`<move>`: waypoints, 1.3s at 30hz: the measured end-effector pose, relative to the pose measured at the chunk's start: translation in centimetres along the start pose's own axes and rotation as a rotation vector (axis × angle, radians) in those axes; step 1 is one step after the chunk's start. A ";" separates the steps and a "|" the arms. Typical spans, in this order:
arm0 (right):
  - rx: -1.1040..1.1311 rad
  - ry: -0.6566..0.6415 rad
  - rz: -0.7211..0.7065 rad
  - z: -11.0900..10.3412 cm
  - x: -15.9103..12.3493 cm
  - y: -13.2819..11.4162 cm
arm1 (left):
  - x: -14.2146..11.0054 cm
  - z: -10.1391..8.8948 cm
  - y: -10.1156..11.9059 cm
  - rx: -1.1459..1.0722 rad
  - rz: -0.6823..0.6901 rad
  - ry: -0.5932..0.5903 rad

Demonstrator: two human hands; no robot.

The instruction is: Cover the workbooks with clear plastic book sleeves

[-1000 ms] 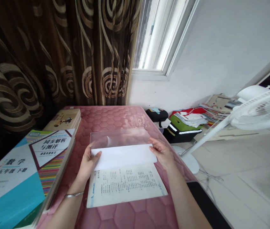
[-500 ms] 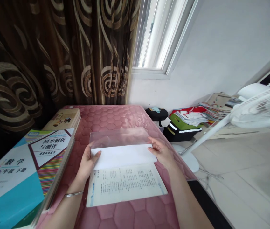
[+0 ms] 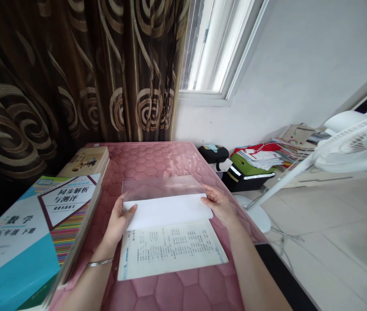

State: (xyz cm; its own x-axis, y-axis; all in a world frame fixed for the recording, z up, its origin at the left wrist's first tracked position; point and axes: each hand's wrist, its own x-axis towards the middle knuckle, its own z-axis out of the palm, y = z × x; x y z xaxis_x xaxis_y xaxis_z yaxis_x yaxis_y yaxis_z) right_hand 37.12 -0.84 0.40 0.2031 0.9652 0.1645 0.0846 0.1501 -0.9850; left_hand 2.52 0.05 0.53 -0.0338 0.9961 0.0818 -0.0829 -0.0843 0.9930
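Observation:
A book lies open in front of me, its printed page (image 3: 172, 248) flat on the pink quilted surface (image 3: 170, 293). Above that page is a blank white cover flap (image 3: 168, 211), with a clear plastic book cover (image 3: 160, 188) reaching past its far edge. My left hand (image 3: 120, 217) pinches the flap's left edge together with the plastic, thumb on top and fingers mostly underneath. At the right edge, my right hand (image 3: 219, 205) grips in the same way, thumb on the white flap and fingertips at the plastic.
To the left sits a stack of books (image 3: 34, 233), with a tan book pile (image 3: 87, 162) behind it. A dark patterned curtain (image 3: 105, 73) hangs at the back. On the right stand a white fan (image 3: 355, 142) and a black box (image 3: 244, 179) with papers on top.
The clear plastic's far edge has dropped slightly toward me. The white flap's right side bows a little more, while both hands keep nearly the same places.

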 end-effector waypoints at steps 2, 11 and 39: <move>-0.005 -0.002 -0.005 0.1 0.0 0.0 | 0.0 0.0 0.0 0.004 0.001 0.002; -0.075 -0.038 0.055 0.0 -0.2 -0.5 | -0.1 0.0 0.3 -0.017 -0.020 -0.009; -0.149 0.157 -0.007 1.1 -1.4 -0.8 | 0.2 -0.5 -0.9 -0.010 0.058 0.006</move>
State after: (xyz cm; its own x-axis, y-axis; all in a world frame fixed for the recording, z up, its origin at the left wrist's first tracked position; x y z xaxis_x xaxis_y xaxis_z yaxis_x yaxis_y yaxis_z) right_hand 35.69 -2.05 0.85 0.3505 0.9174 0.1887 0.2270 0.1123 -0.9674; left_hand 2.11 0.34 -0.34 -0.0448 0.9893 0.1391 -0.0909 -0.1427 0.9856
